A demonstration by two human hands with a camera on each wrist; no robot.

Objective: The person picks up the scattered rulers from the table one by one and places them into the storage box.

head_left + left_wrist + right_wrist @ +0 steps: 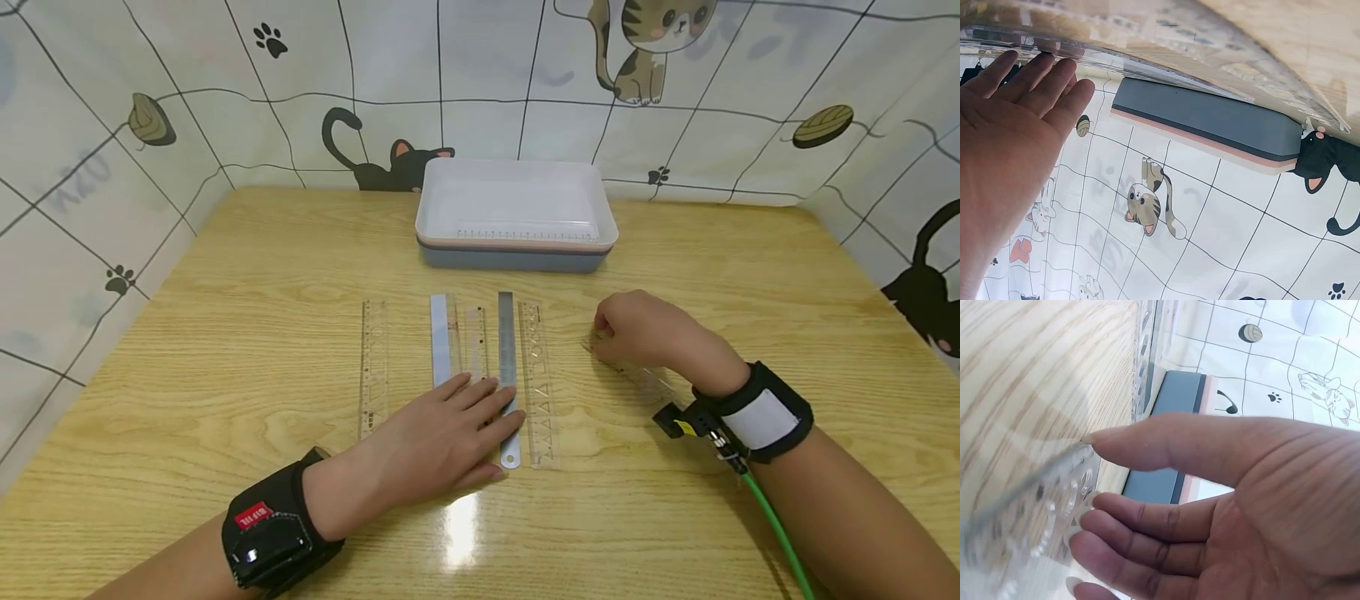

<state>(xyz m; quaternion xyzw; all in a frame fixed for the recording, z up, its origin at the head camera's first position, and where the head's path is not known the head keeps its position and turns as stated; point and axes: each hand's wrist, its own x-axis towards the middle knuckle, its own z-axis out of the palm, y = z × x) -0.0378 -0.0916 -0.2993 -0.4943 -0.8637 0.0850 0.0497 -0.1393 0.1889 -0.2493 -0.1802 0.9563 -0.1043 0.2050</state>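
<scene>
Right hand (652, 329): fingers curled, thumb and fingertips pinching one end of a clear, flat plastic ruler with cut-out shapes (1038, 509), held at a slant to the right of the row. Left hand (450, 433): fingers straight and slightly apart, lying over the lower parts of the middle rulers; how hard it presses cannot be told. Beneath or beside it: a pale bluish-white flat ruler (440, 337), narrow clear plastic rulers (476, 337), and a grey steel ruler with a hanging hole (507, 333). Flanking these: a clear stencil ruler (536, 383) to the right, a clear plastic ruler (373, 358) well to the left. Beyond: a blue-grey box with white, pink-edged top (517, 196), on a yellow wood-grain table (225, 350). Likely faults: the pinched ruler slipping, being smooth and held near one end; the row skewing, should the left palm drag.
</scene>
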